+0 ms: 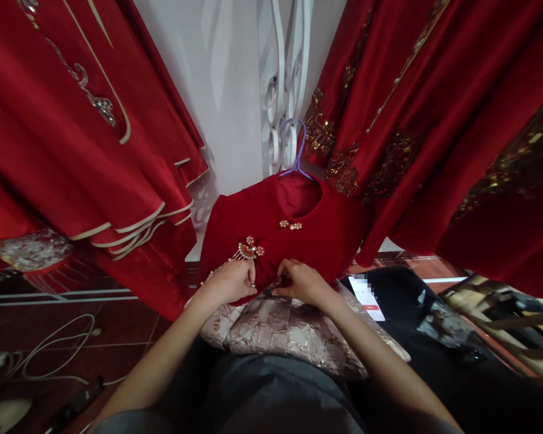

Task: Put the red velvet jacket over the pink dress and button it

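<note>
A dark red velvet garment hangs on a purple hanger right in front of me, with a pearl clasp at its collar and a gold fan-shaped brooch on its chest. My left hand is closed in a pinch on the red cloth just below the brooch. My right hand is closed too, fingertips pinching the cloth beside it. Both hands rest over a pale brocade fabric that lies on my lap.
Red embroidered robes hang at the left and at the right. A white wall with a white scroll rack stands behind. White cables lie on the dark red floor at left. A black bag with a white card sits at right.
</note>
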Demonstrator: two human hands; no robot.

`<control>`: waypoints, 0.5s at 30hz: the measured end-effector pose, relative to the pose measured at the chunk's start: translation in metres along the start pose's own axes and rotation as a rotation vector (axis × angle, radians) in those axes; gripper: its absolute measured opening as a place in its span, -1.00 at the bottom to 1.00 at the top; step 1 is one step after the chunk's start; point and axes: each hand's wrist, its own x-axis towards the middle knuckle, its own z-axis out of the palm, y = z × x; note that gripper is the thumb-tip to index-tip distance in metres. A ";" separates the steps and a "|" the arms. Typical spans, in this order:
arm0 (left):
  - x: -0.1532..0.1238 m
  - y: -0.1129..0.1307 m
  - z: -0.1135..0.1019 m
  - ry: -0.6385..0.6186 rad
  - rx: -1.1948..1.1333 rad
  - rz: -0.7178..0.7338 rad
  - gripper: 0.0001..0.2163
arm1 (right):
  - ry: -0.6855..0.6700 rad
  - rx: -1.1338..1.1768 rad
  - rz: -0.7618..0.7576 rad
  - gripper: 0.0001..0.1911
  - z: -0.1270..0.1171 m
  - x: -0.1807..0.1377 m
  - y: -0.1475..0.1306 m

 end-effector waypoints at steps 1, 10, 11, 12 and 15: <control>0.001 0.000 0.001 0.005 -0.017 0.015 -0.88 | 0.032 -0.068 0.026 -0.63 0.006 0.001 -0.003; 0.005 0.002 0.005 -0.016 -0.041 0.026 -0.88 | 0.163 0.026 0.040 -0.66 0.037 0.012 0.009; 0.005 0.003 0.005 -0.010 -0.016 0.028 -0.90 | 0.186 0.019 0.047 -0.65 0.039 0.012 0.009; 0.005 0.003 0.004 0.003 0.001 0.026 -0.92 | 0.210 0.014 0.055 -0.65 0.041 0.012 0.009; 0.004 0.003 0.004 0.038 0.011 0.019 -0.95 | 0.264 0.073 0.033 -0.68 0.046 0.015 0.011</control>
